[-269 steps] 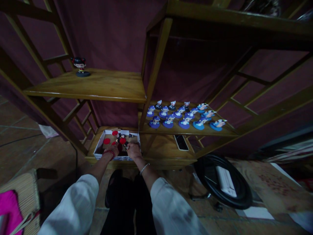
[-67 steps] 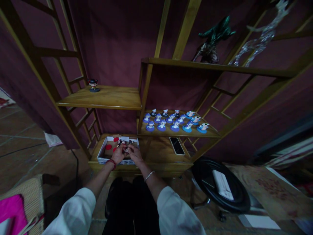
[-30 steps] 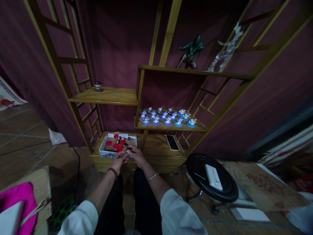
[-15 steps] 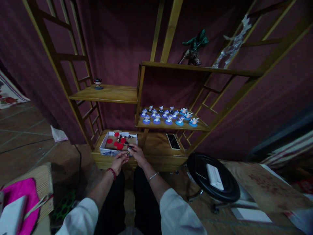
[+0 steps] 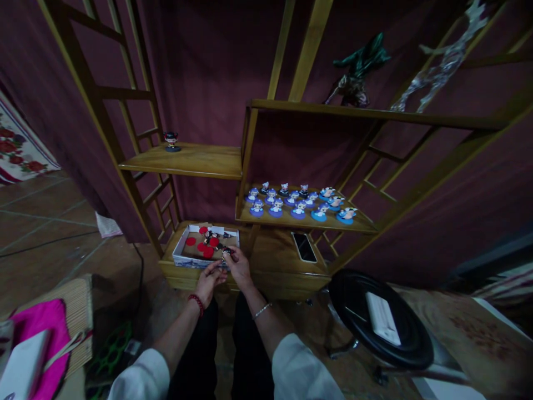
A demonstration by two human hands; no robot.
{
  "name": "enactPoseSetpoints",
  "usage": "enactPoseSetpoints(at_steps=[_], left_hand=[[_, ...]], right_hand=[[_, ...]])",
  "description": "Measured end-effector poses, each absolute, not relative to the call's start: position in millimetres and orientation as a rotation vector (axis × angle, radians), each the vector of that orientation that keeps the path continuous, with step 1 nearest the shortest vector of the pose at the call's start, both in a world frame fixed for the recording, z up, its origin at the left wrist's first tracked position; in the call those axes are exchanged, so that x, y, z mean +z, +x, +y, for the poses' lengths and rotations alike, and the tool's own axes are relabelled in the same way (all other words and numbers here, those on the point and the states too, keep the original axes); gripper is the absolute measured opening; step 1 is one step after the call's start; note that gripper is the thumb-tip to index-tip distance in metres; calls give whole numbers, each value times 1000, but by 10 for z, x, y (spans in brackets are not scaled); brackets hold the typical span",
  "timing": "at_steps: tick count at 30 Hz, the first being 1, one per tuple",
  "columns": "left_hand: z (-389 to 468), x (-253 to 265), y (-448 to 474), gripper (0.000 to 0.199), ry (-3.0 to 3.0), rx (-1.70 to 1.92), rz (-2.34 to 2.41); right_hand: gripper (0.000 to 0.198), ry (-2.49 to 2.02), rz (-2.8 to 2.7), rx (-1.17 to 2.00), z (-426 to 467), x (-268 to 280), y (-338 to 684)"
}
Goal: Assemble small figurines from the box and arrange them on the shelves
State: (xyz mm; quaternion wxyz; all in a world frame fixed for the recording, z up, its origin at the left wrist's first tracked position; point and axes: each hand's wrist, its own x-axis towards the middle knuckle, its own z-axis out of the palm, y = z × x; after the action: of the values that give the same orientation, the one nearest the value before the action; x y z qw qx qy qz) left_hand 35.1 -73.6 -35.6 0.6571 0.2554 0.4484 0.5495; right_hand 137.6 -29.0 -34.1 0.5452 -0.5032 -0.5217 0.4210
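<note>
My right hand (image 5: pixel 239 269) pinches a small black-haired figurine (image 5: pixel 227 253) just over the front edge of an open shallow box (image 5: pixel 178 256). Beside it, my left hand (image 5: pixel 210 279) has its fingers curled in at the figurine's lower end; its fingertips are partly hidden. Inside the box lie several red discs (image 5: pixel 190 241) and small dark figure parts (image 5: pixel 211 238). A similar black-haired figurine (image 5: pixel 171 141) stands upright on a dark round base on the left shelf (image 5: pixel 200 158).
Several small figurines (image 5: pixel 275 208) on purple, blue and dark bases stand on the middle shelf. A phone (image 5: pixel 304 247) lies on the lower board right of the box. Higher up stand a green figure (image 5: pixel 357 69) and a clear statue (image 5: pixel 443 66). A black stool (image 5: pixel 353 294) is at right.
My view has shifted, so the shelf appears larger and its right side farther right. Both hands stay together at the box's front edge, the left fingers slightly lower on the figurine.
</note>
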Motion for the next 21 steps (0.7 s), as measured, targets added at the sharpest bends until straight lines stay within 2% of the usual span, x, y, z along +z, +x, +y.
enactPoseSetpoints(at_steps=[7, 21], left_hand=[[-721, -339, 412, 52, 579, 1251, 991], [-608, -430, 486, 67, 600, 1290, 1085]], right_hand=[[28, -1157, -1173, 1056, -152, -360, 1324], [37, -1145, -1186, 1174, 111, -434, 1326]])
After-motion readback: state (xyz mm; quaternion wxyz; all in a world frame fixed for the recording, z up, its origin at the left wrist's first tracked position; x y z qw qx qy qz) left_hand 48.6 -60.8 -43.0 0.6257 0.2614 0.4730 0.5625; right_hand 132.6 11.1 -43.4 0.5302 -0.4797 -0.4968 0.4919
